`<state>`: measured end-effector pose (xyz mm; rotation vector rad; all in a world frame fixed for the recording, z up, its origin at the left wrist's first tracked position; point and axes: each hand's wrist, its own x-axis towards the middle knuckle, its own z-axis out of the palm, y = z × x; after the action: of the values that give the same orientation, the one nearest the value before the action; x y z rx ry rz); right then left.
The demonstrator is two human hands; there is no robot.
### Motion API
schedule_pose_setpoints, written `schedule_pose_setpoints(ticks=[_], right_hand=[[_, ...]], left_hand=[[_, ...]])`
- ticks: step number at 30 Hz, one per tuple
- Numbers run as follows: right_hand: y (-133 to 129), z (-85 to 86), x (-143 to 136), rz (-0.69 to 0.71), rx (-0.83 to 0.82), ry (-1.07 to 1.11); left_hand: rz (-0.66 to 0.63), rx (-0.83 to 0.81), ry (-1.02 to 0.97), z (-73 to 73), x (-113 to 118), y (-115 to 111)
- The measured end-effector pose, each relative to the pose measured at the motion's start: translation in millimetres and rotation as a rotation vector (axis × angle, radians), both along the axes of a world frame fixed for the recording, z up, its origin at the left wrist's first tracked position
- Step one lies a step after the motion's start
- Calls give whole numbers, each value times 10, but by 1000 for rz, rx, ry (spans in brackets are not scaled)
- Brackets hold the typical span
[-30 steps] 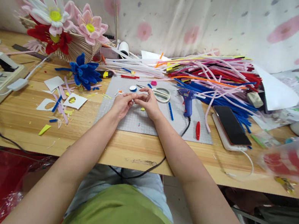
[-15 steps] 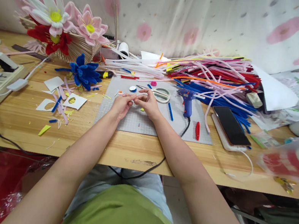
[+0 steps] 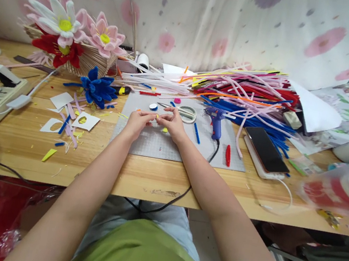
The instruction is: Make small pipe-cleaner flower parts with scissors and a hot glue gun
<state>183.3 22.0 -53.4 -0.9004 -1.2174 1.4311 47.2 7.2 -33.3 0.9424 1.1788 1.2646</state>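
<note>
Over the grey cutting mat (image 3: 144, 147), my left hand (image 3: 137, 123) and my right hand (image 3: 174, 125) meet fingertip to fingertip, both closed in a pinch. Between them shows a small yellow piece (image 3: 157, 117), too small to make out fully. Another yellow scrap (image 3: 165, 130) lies on the mat below my right fingers. Just beyond the hands are a white disc with a blue edge (image 3: 153, 107) and scissors (image 3: 187, 114) with pale handles. A blue pipe cleaner piece (image 3: 197, 133) rests right of my right hand, near a blue glue gun (image 3: 215, 122).
Bundled pipe cleaners (image 3: 243, 86) lie along the back. Fuzzy flowers (image 3: 65, 25) and a blue flower (image 3: 96, 87) stand left, near paper scraps (image 3: 86, 121). At right are a phone (image 3: 267, 149), a red tool (image 3: 227, 155) and a bagged cup (image 3: 343, 187). A black cord crosses the table's front edge.
The view has tilted up slightly, so the table sits lower. My hands have drawn slightly apart, and the yellow piece now shows between the fingertips.
</note>
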Motion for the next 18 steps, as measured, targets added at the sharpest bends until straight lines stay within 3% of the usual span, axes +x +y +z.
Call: schedule_pose_setpoints(ticks=[5,12,18], right_hand=[[-19,11,4,17,-9,-9],[-25,9,30,21,51,-120],[23,118,211,-295,269,-402]], left_hand=[[3,-24,20,-25,-4,14],[115,-44,102,5,23,1],[195,-64,141,4,10,14]])
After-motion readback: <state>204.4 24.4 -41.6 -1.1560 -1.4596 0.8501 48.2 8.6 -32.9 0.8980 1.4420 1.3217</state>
